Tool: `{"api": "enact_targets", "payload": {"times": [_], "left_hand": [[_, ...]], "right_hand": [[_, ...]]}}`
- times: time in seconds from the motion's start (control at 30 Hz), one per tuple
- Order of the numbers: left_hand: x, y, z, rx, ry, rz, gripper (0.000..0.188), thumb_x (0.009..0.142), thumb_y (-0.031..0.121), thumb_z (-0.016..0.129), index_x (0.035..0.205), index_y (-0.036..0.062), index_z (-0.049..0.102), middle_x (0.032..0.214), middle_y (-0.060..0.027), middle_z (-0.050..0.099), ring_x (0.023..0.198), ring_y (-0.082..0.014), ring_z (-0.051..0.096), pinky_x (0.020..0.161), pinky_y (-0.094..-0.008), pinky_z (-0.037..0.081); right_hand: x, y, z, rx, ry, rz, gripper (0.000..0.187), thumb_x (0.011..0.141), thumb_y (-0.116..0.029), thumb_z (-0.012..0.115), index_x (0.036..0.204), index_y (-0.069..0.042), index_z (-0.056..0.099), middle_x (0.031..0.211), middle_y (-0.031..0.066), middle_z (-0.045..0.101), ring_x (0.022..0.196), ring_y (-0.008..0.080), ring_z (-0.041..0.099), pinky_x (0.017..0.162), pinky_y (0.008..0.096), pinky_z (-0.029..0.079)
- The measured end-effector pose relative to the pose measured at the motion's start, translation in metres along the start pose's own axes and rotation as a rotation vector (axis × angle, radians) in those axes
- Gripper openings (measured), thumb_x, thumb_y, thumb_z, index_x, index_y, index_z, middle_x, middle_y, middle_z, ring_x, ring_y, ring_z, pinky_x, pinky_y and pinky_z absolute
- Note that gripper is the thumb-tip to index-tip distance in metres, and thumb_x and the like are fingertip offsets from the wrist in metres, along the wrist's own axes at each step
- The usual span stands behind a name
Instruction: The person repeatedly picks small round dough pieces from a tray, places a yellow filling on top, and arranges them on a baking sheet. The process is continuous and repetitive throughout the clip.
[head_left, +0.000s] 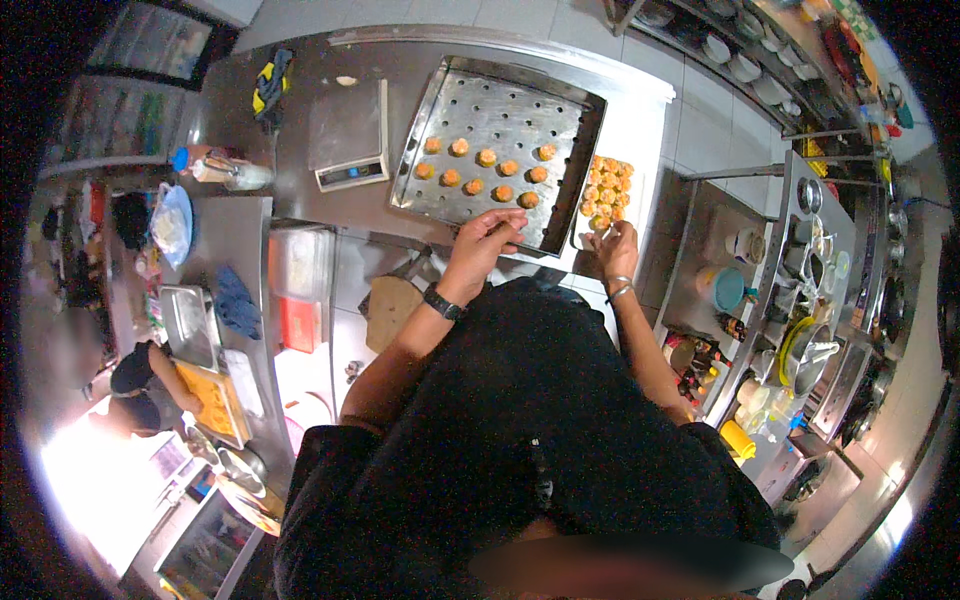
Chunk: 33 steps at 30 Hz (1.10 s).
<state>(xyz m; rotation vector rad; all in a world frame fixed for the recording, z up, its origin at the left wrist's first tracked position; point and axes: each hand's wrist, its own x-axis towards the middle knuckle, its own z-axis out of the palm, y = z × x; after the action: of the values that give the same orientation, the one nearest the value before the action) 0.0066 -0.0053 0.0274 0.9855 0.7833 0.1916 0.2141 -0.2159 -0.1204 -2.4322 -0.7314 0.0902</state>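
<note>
A square metal tray with holes lies on the steel worktable. Two uneven rows of small round orange-topped dumplings stand spaced apart on it. My left hand is over the tray's near edge, just below the nearest dumpling; its fingers are loosely bent and apart, with nothing visible in them. To the right of the tray, more dumplings sit packed close together on a white surface. My right hand is at the near end of that group, fingers pinched together. What lies between those fingertips is hidden.
A kitchen scale stands left of the tray, with a yellow and black cloth beyond it. Bottles are at the table's left end. Another person works beside a yellow-filled tray. Shelves with bowls are at right.
</note>
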Motion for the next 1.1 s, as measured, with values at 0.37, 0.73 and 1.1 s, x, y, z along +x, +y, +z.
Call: {"api": "enact_targets", "payload": {"times": [0.37, 0.73, 1.1], "left_hand": [[-0.002, -0.001, 0.009, 0.158, -0.116, -0.054, 0.035, 0.098, 0.022, 0.065, 0.130, 0.0084, 0.060, 0.119, -0.0063, 0.068, 0.096, -0.0130, 0.065, 0.083, -0.0280, 0.053], [0.015, 0.020, 0.048, 0.616, -0.487, 0.187, 0.092, 0.077, 0.007, 0.083, 0.154, 0.0112, 0.032, 0.122, -0.0117, 0.061, 0.098, -0.0167, 0.065, 0.088, -0.0325, 0.055], [-0.012, 0.040, 0.044, 0.029, -0.307, 0.528, 0.035, 0.082, 0.002, 0.076, 0.114, -0.0029, 0.061, 0.104, -0.0053, 0.071, 0.094, -0.0115, 0.067, 0.089, -0.0279, 0.054]], "right_hand": [[0.012, -0.019, -0.005, -0.063, -0.064, -0.003, 0.028, 0.080, -0.017, 0.078, 0.099, -0.003, 0.063, 0.091, 0.0197, 0.067, 0.083, 0.0394, 0.066, 0.073, 0.0468, 0.054], [0.028, -0.190, -0.161, 0.020, -0.401, -0.317, 0.021, 0.076, -0.005, 0.072, 0.094, -0.003, 0.061, 0.089, 0.0201, 0.066, 0.080, 0.0406, 0.066, 0.072, 0.0477, 0.055], [0.018, -0.248, -0.193, 0.363, -0.334, -0.602, 0.051, 0.080, -0.017, 0.081, 0.125, -0.005, 0.061, 0.107, 0.0143, 0.064, 0.094, 0.0312, 0.063, 0.083, 0.0396, 0.051]]}}
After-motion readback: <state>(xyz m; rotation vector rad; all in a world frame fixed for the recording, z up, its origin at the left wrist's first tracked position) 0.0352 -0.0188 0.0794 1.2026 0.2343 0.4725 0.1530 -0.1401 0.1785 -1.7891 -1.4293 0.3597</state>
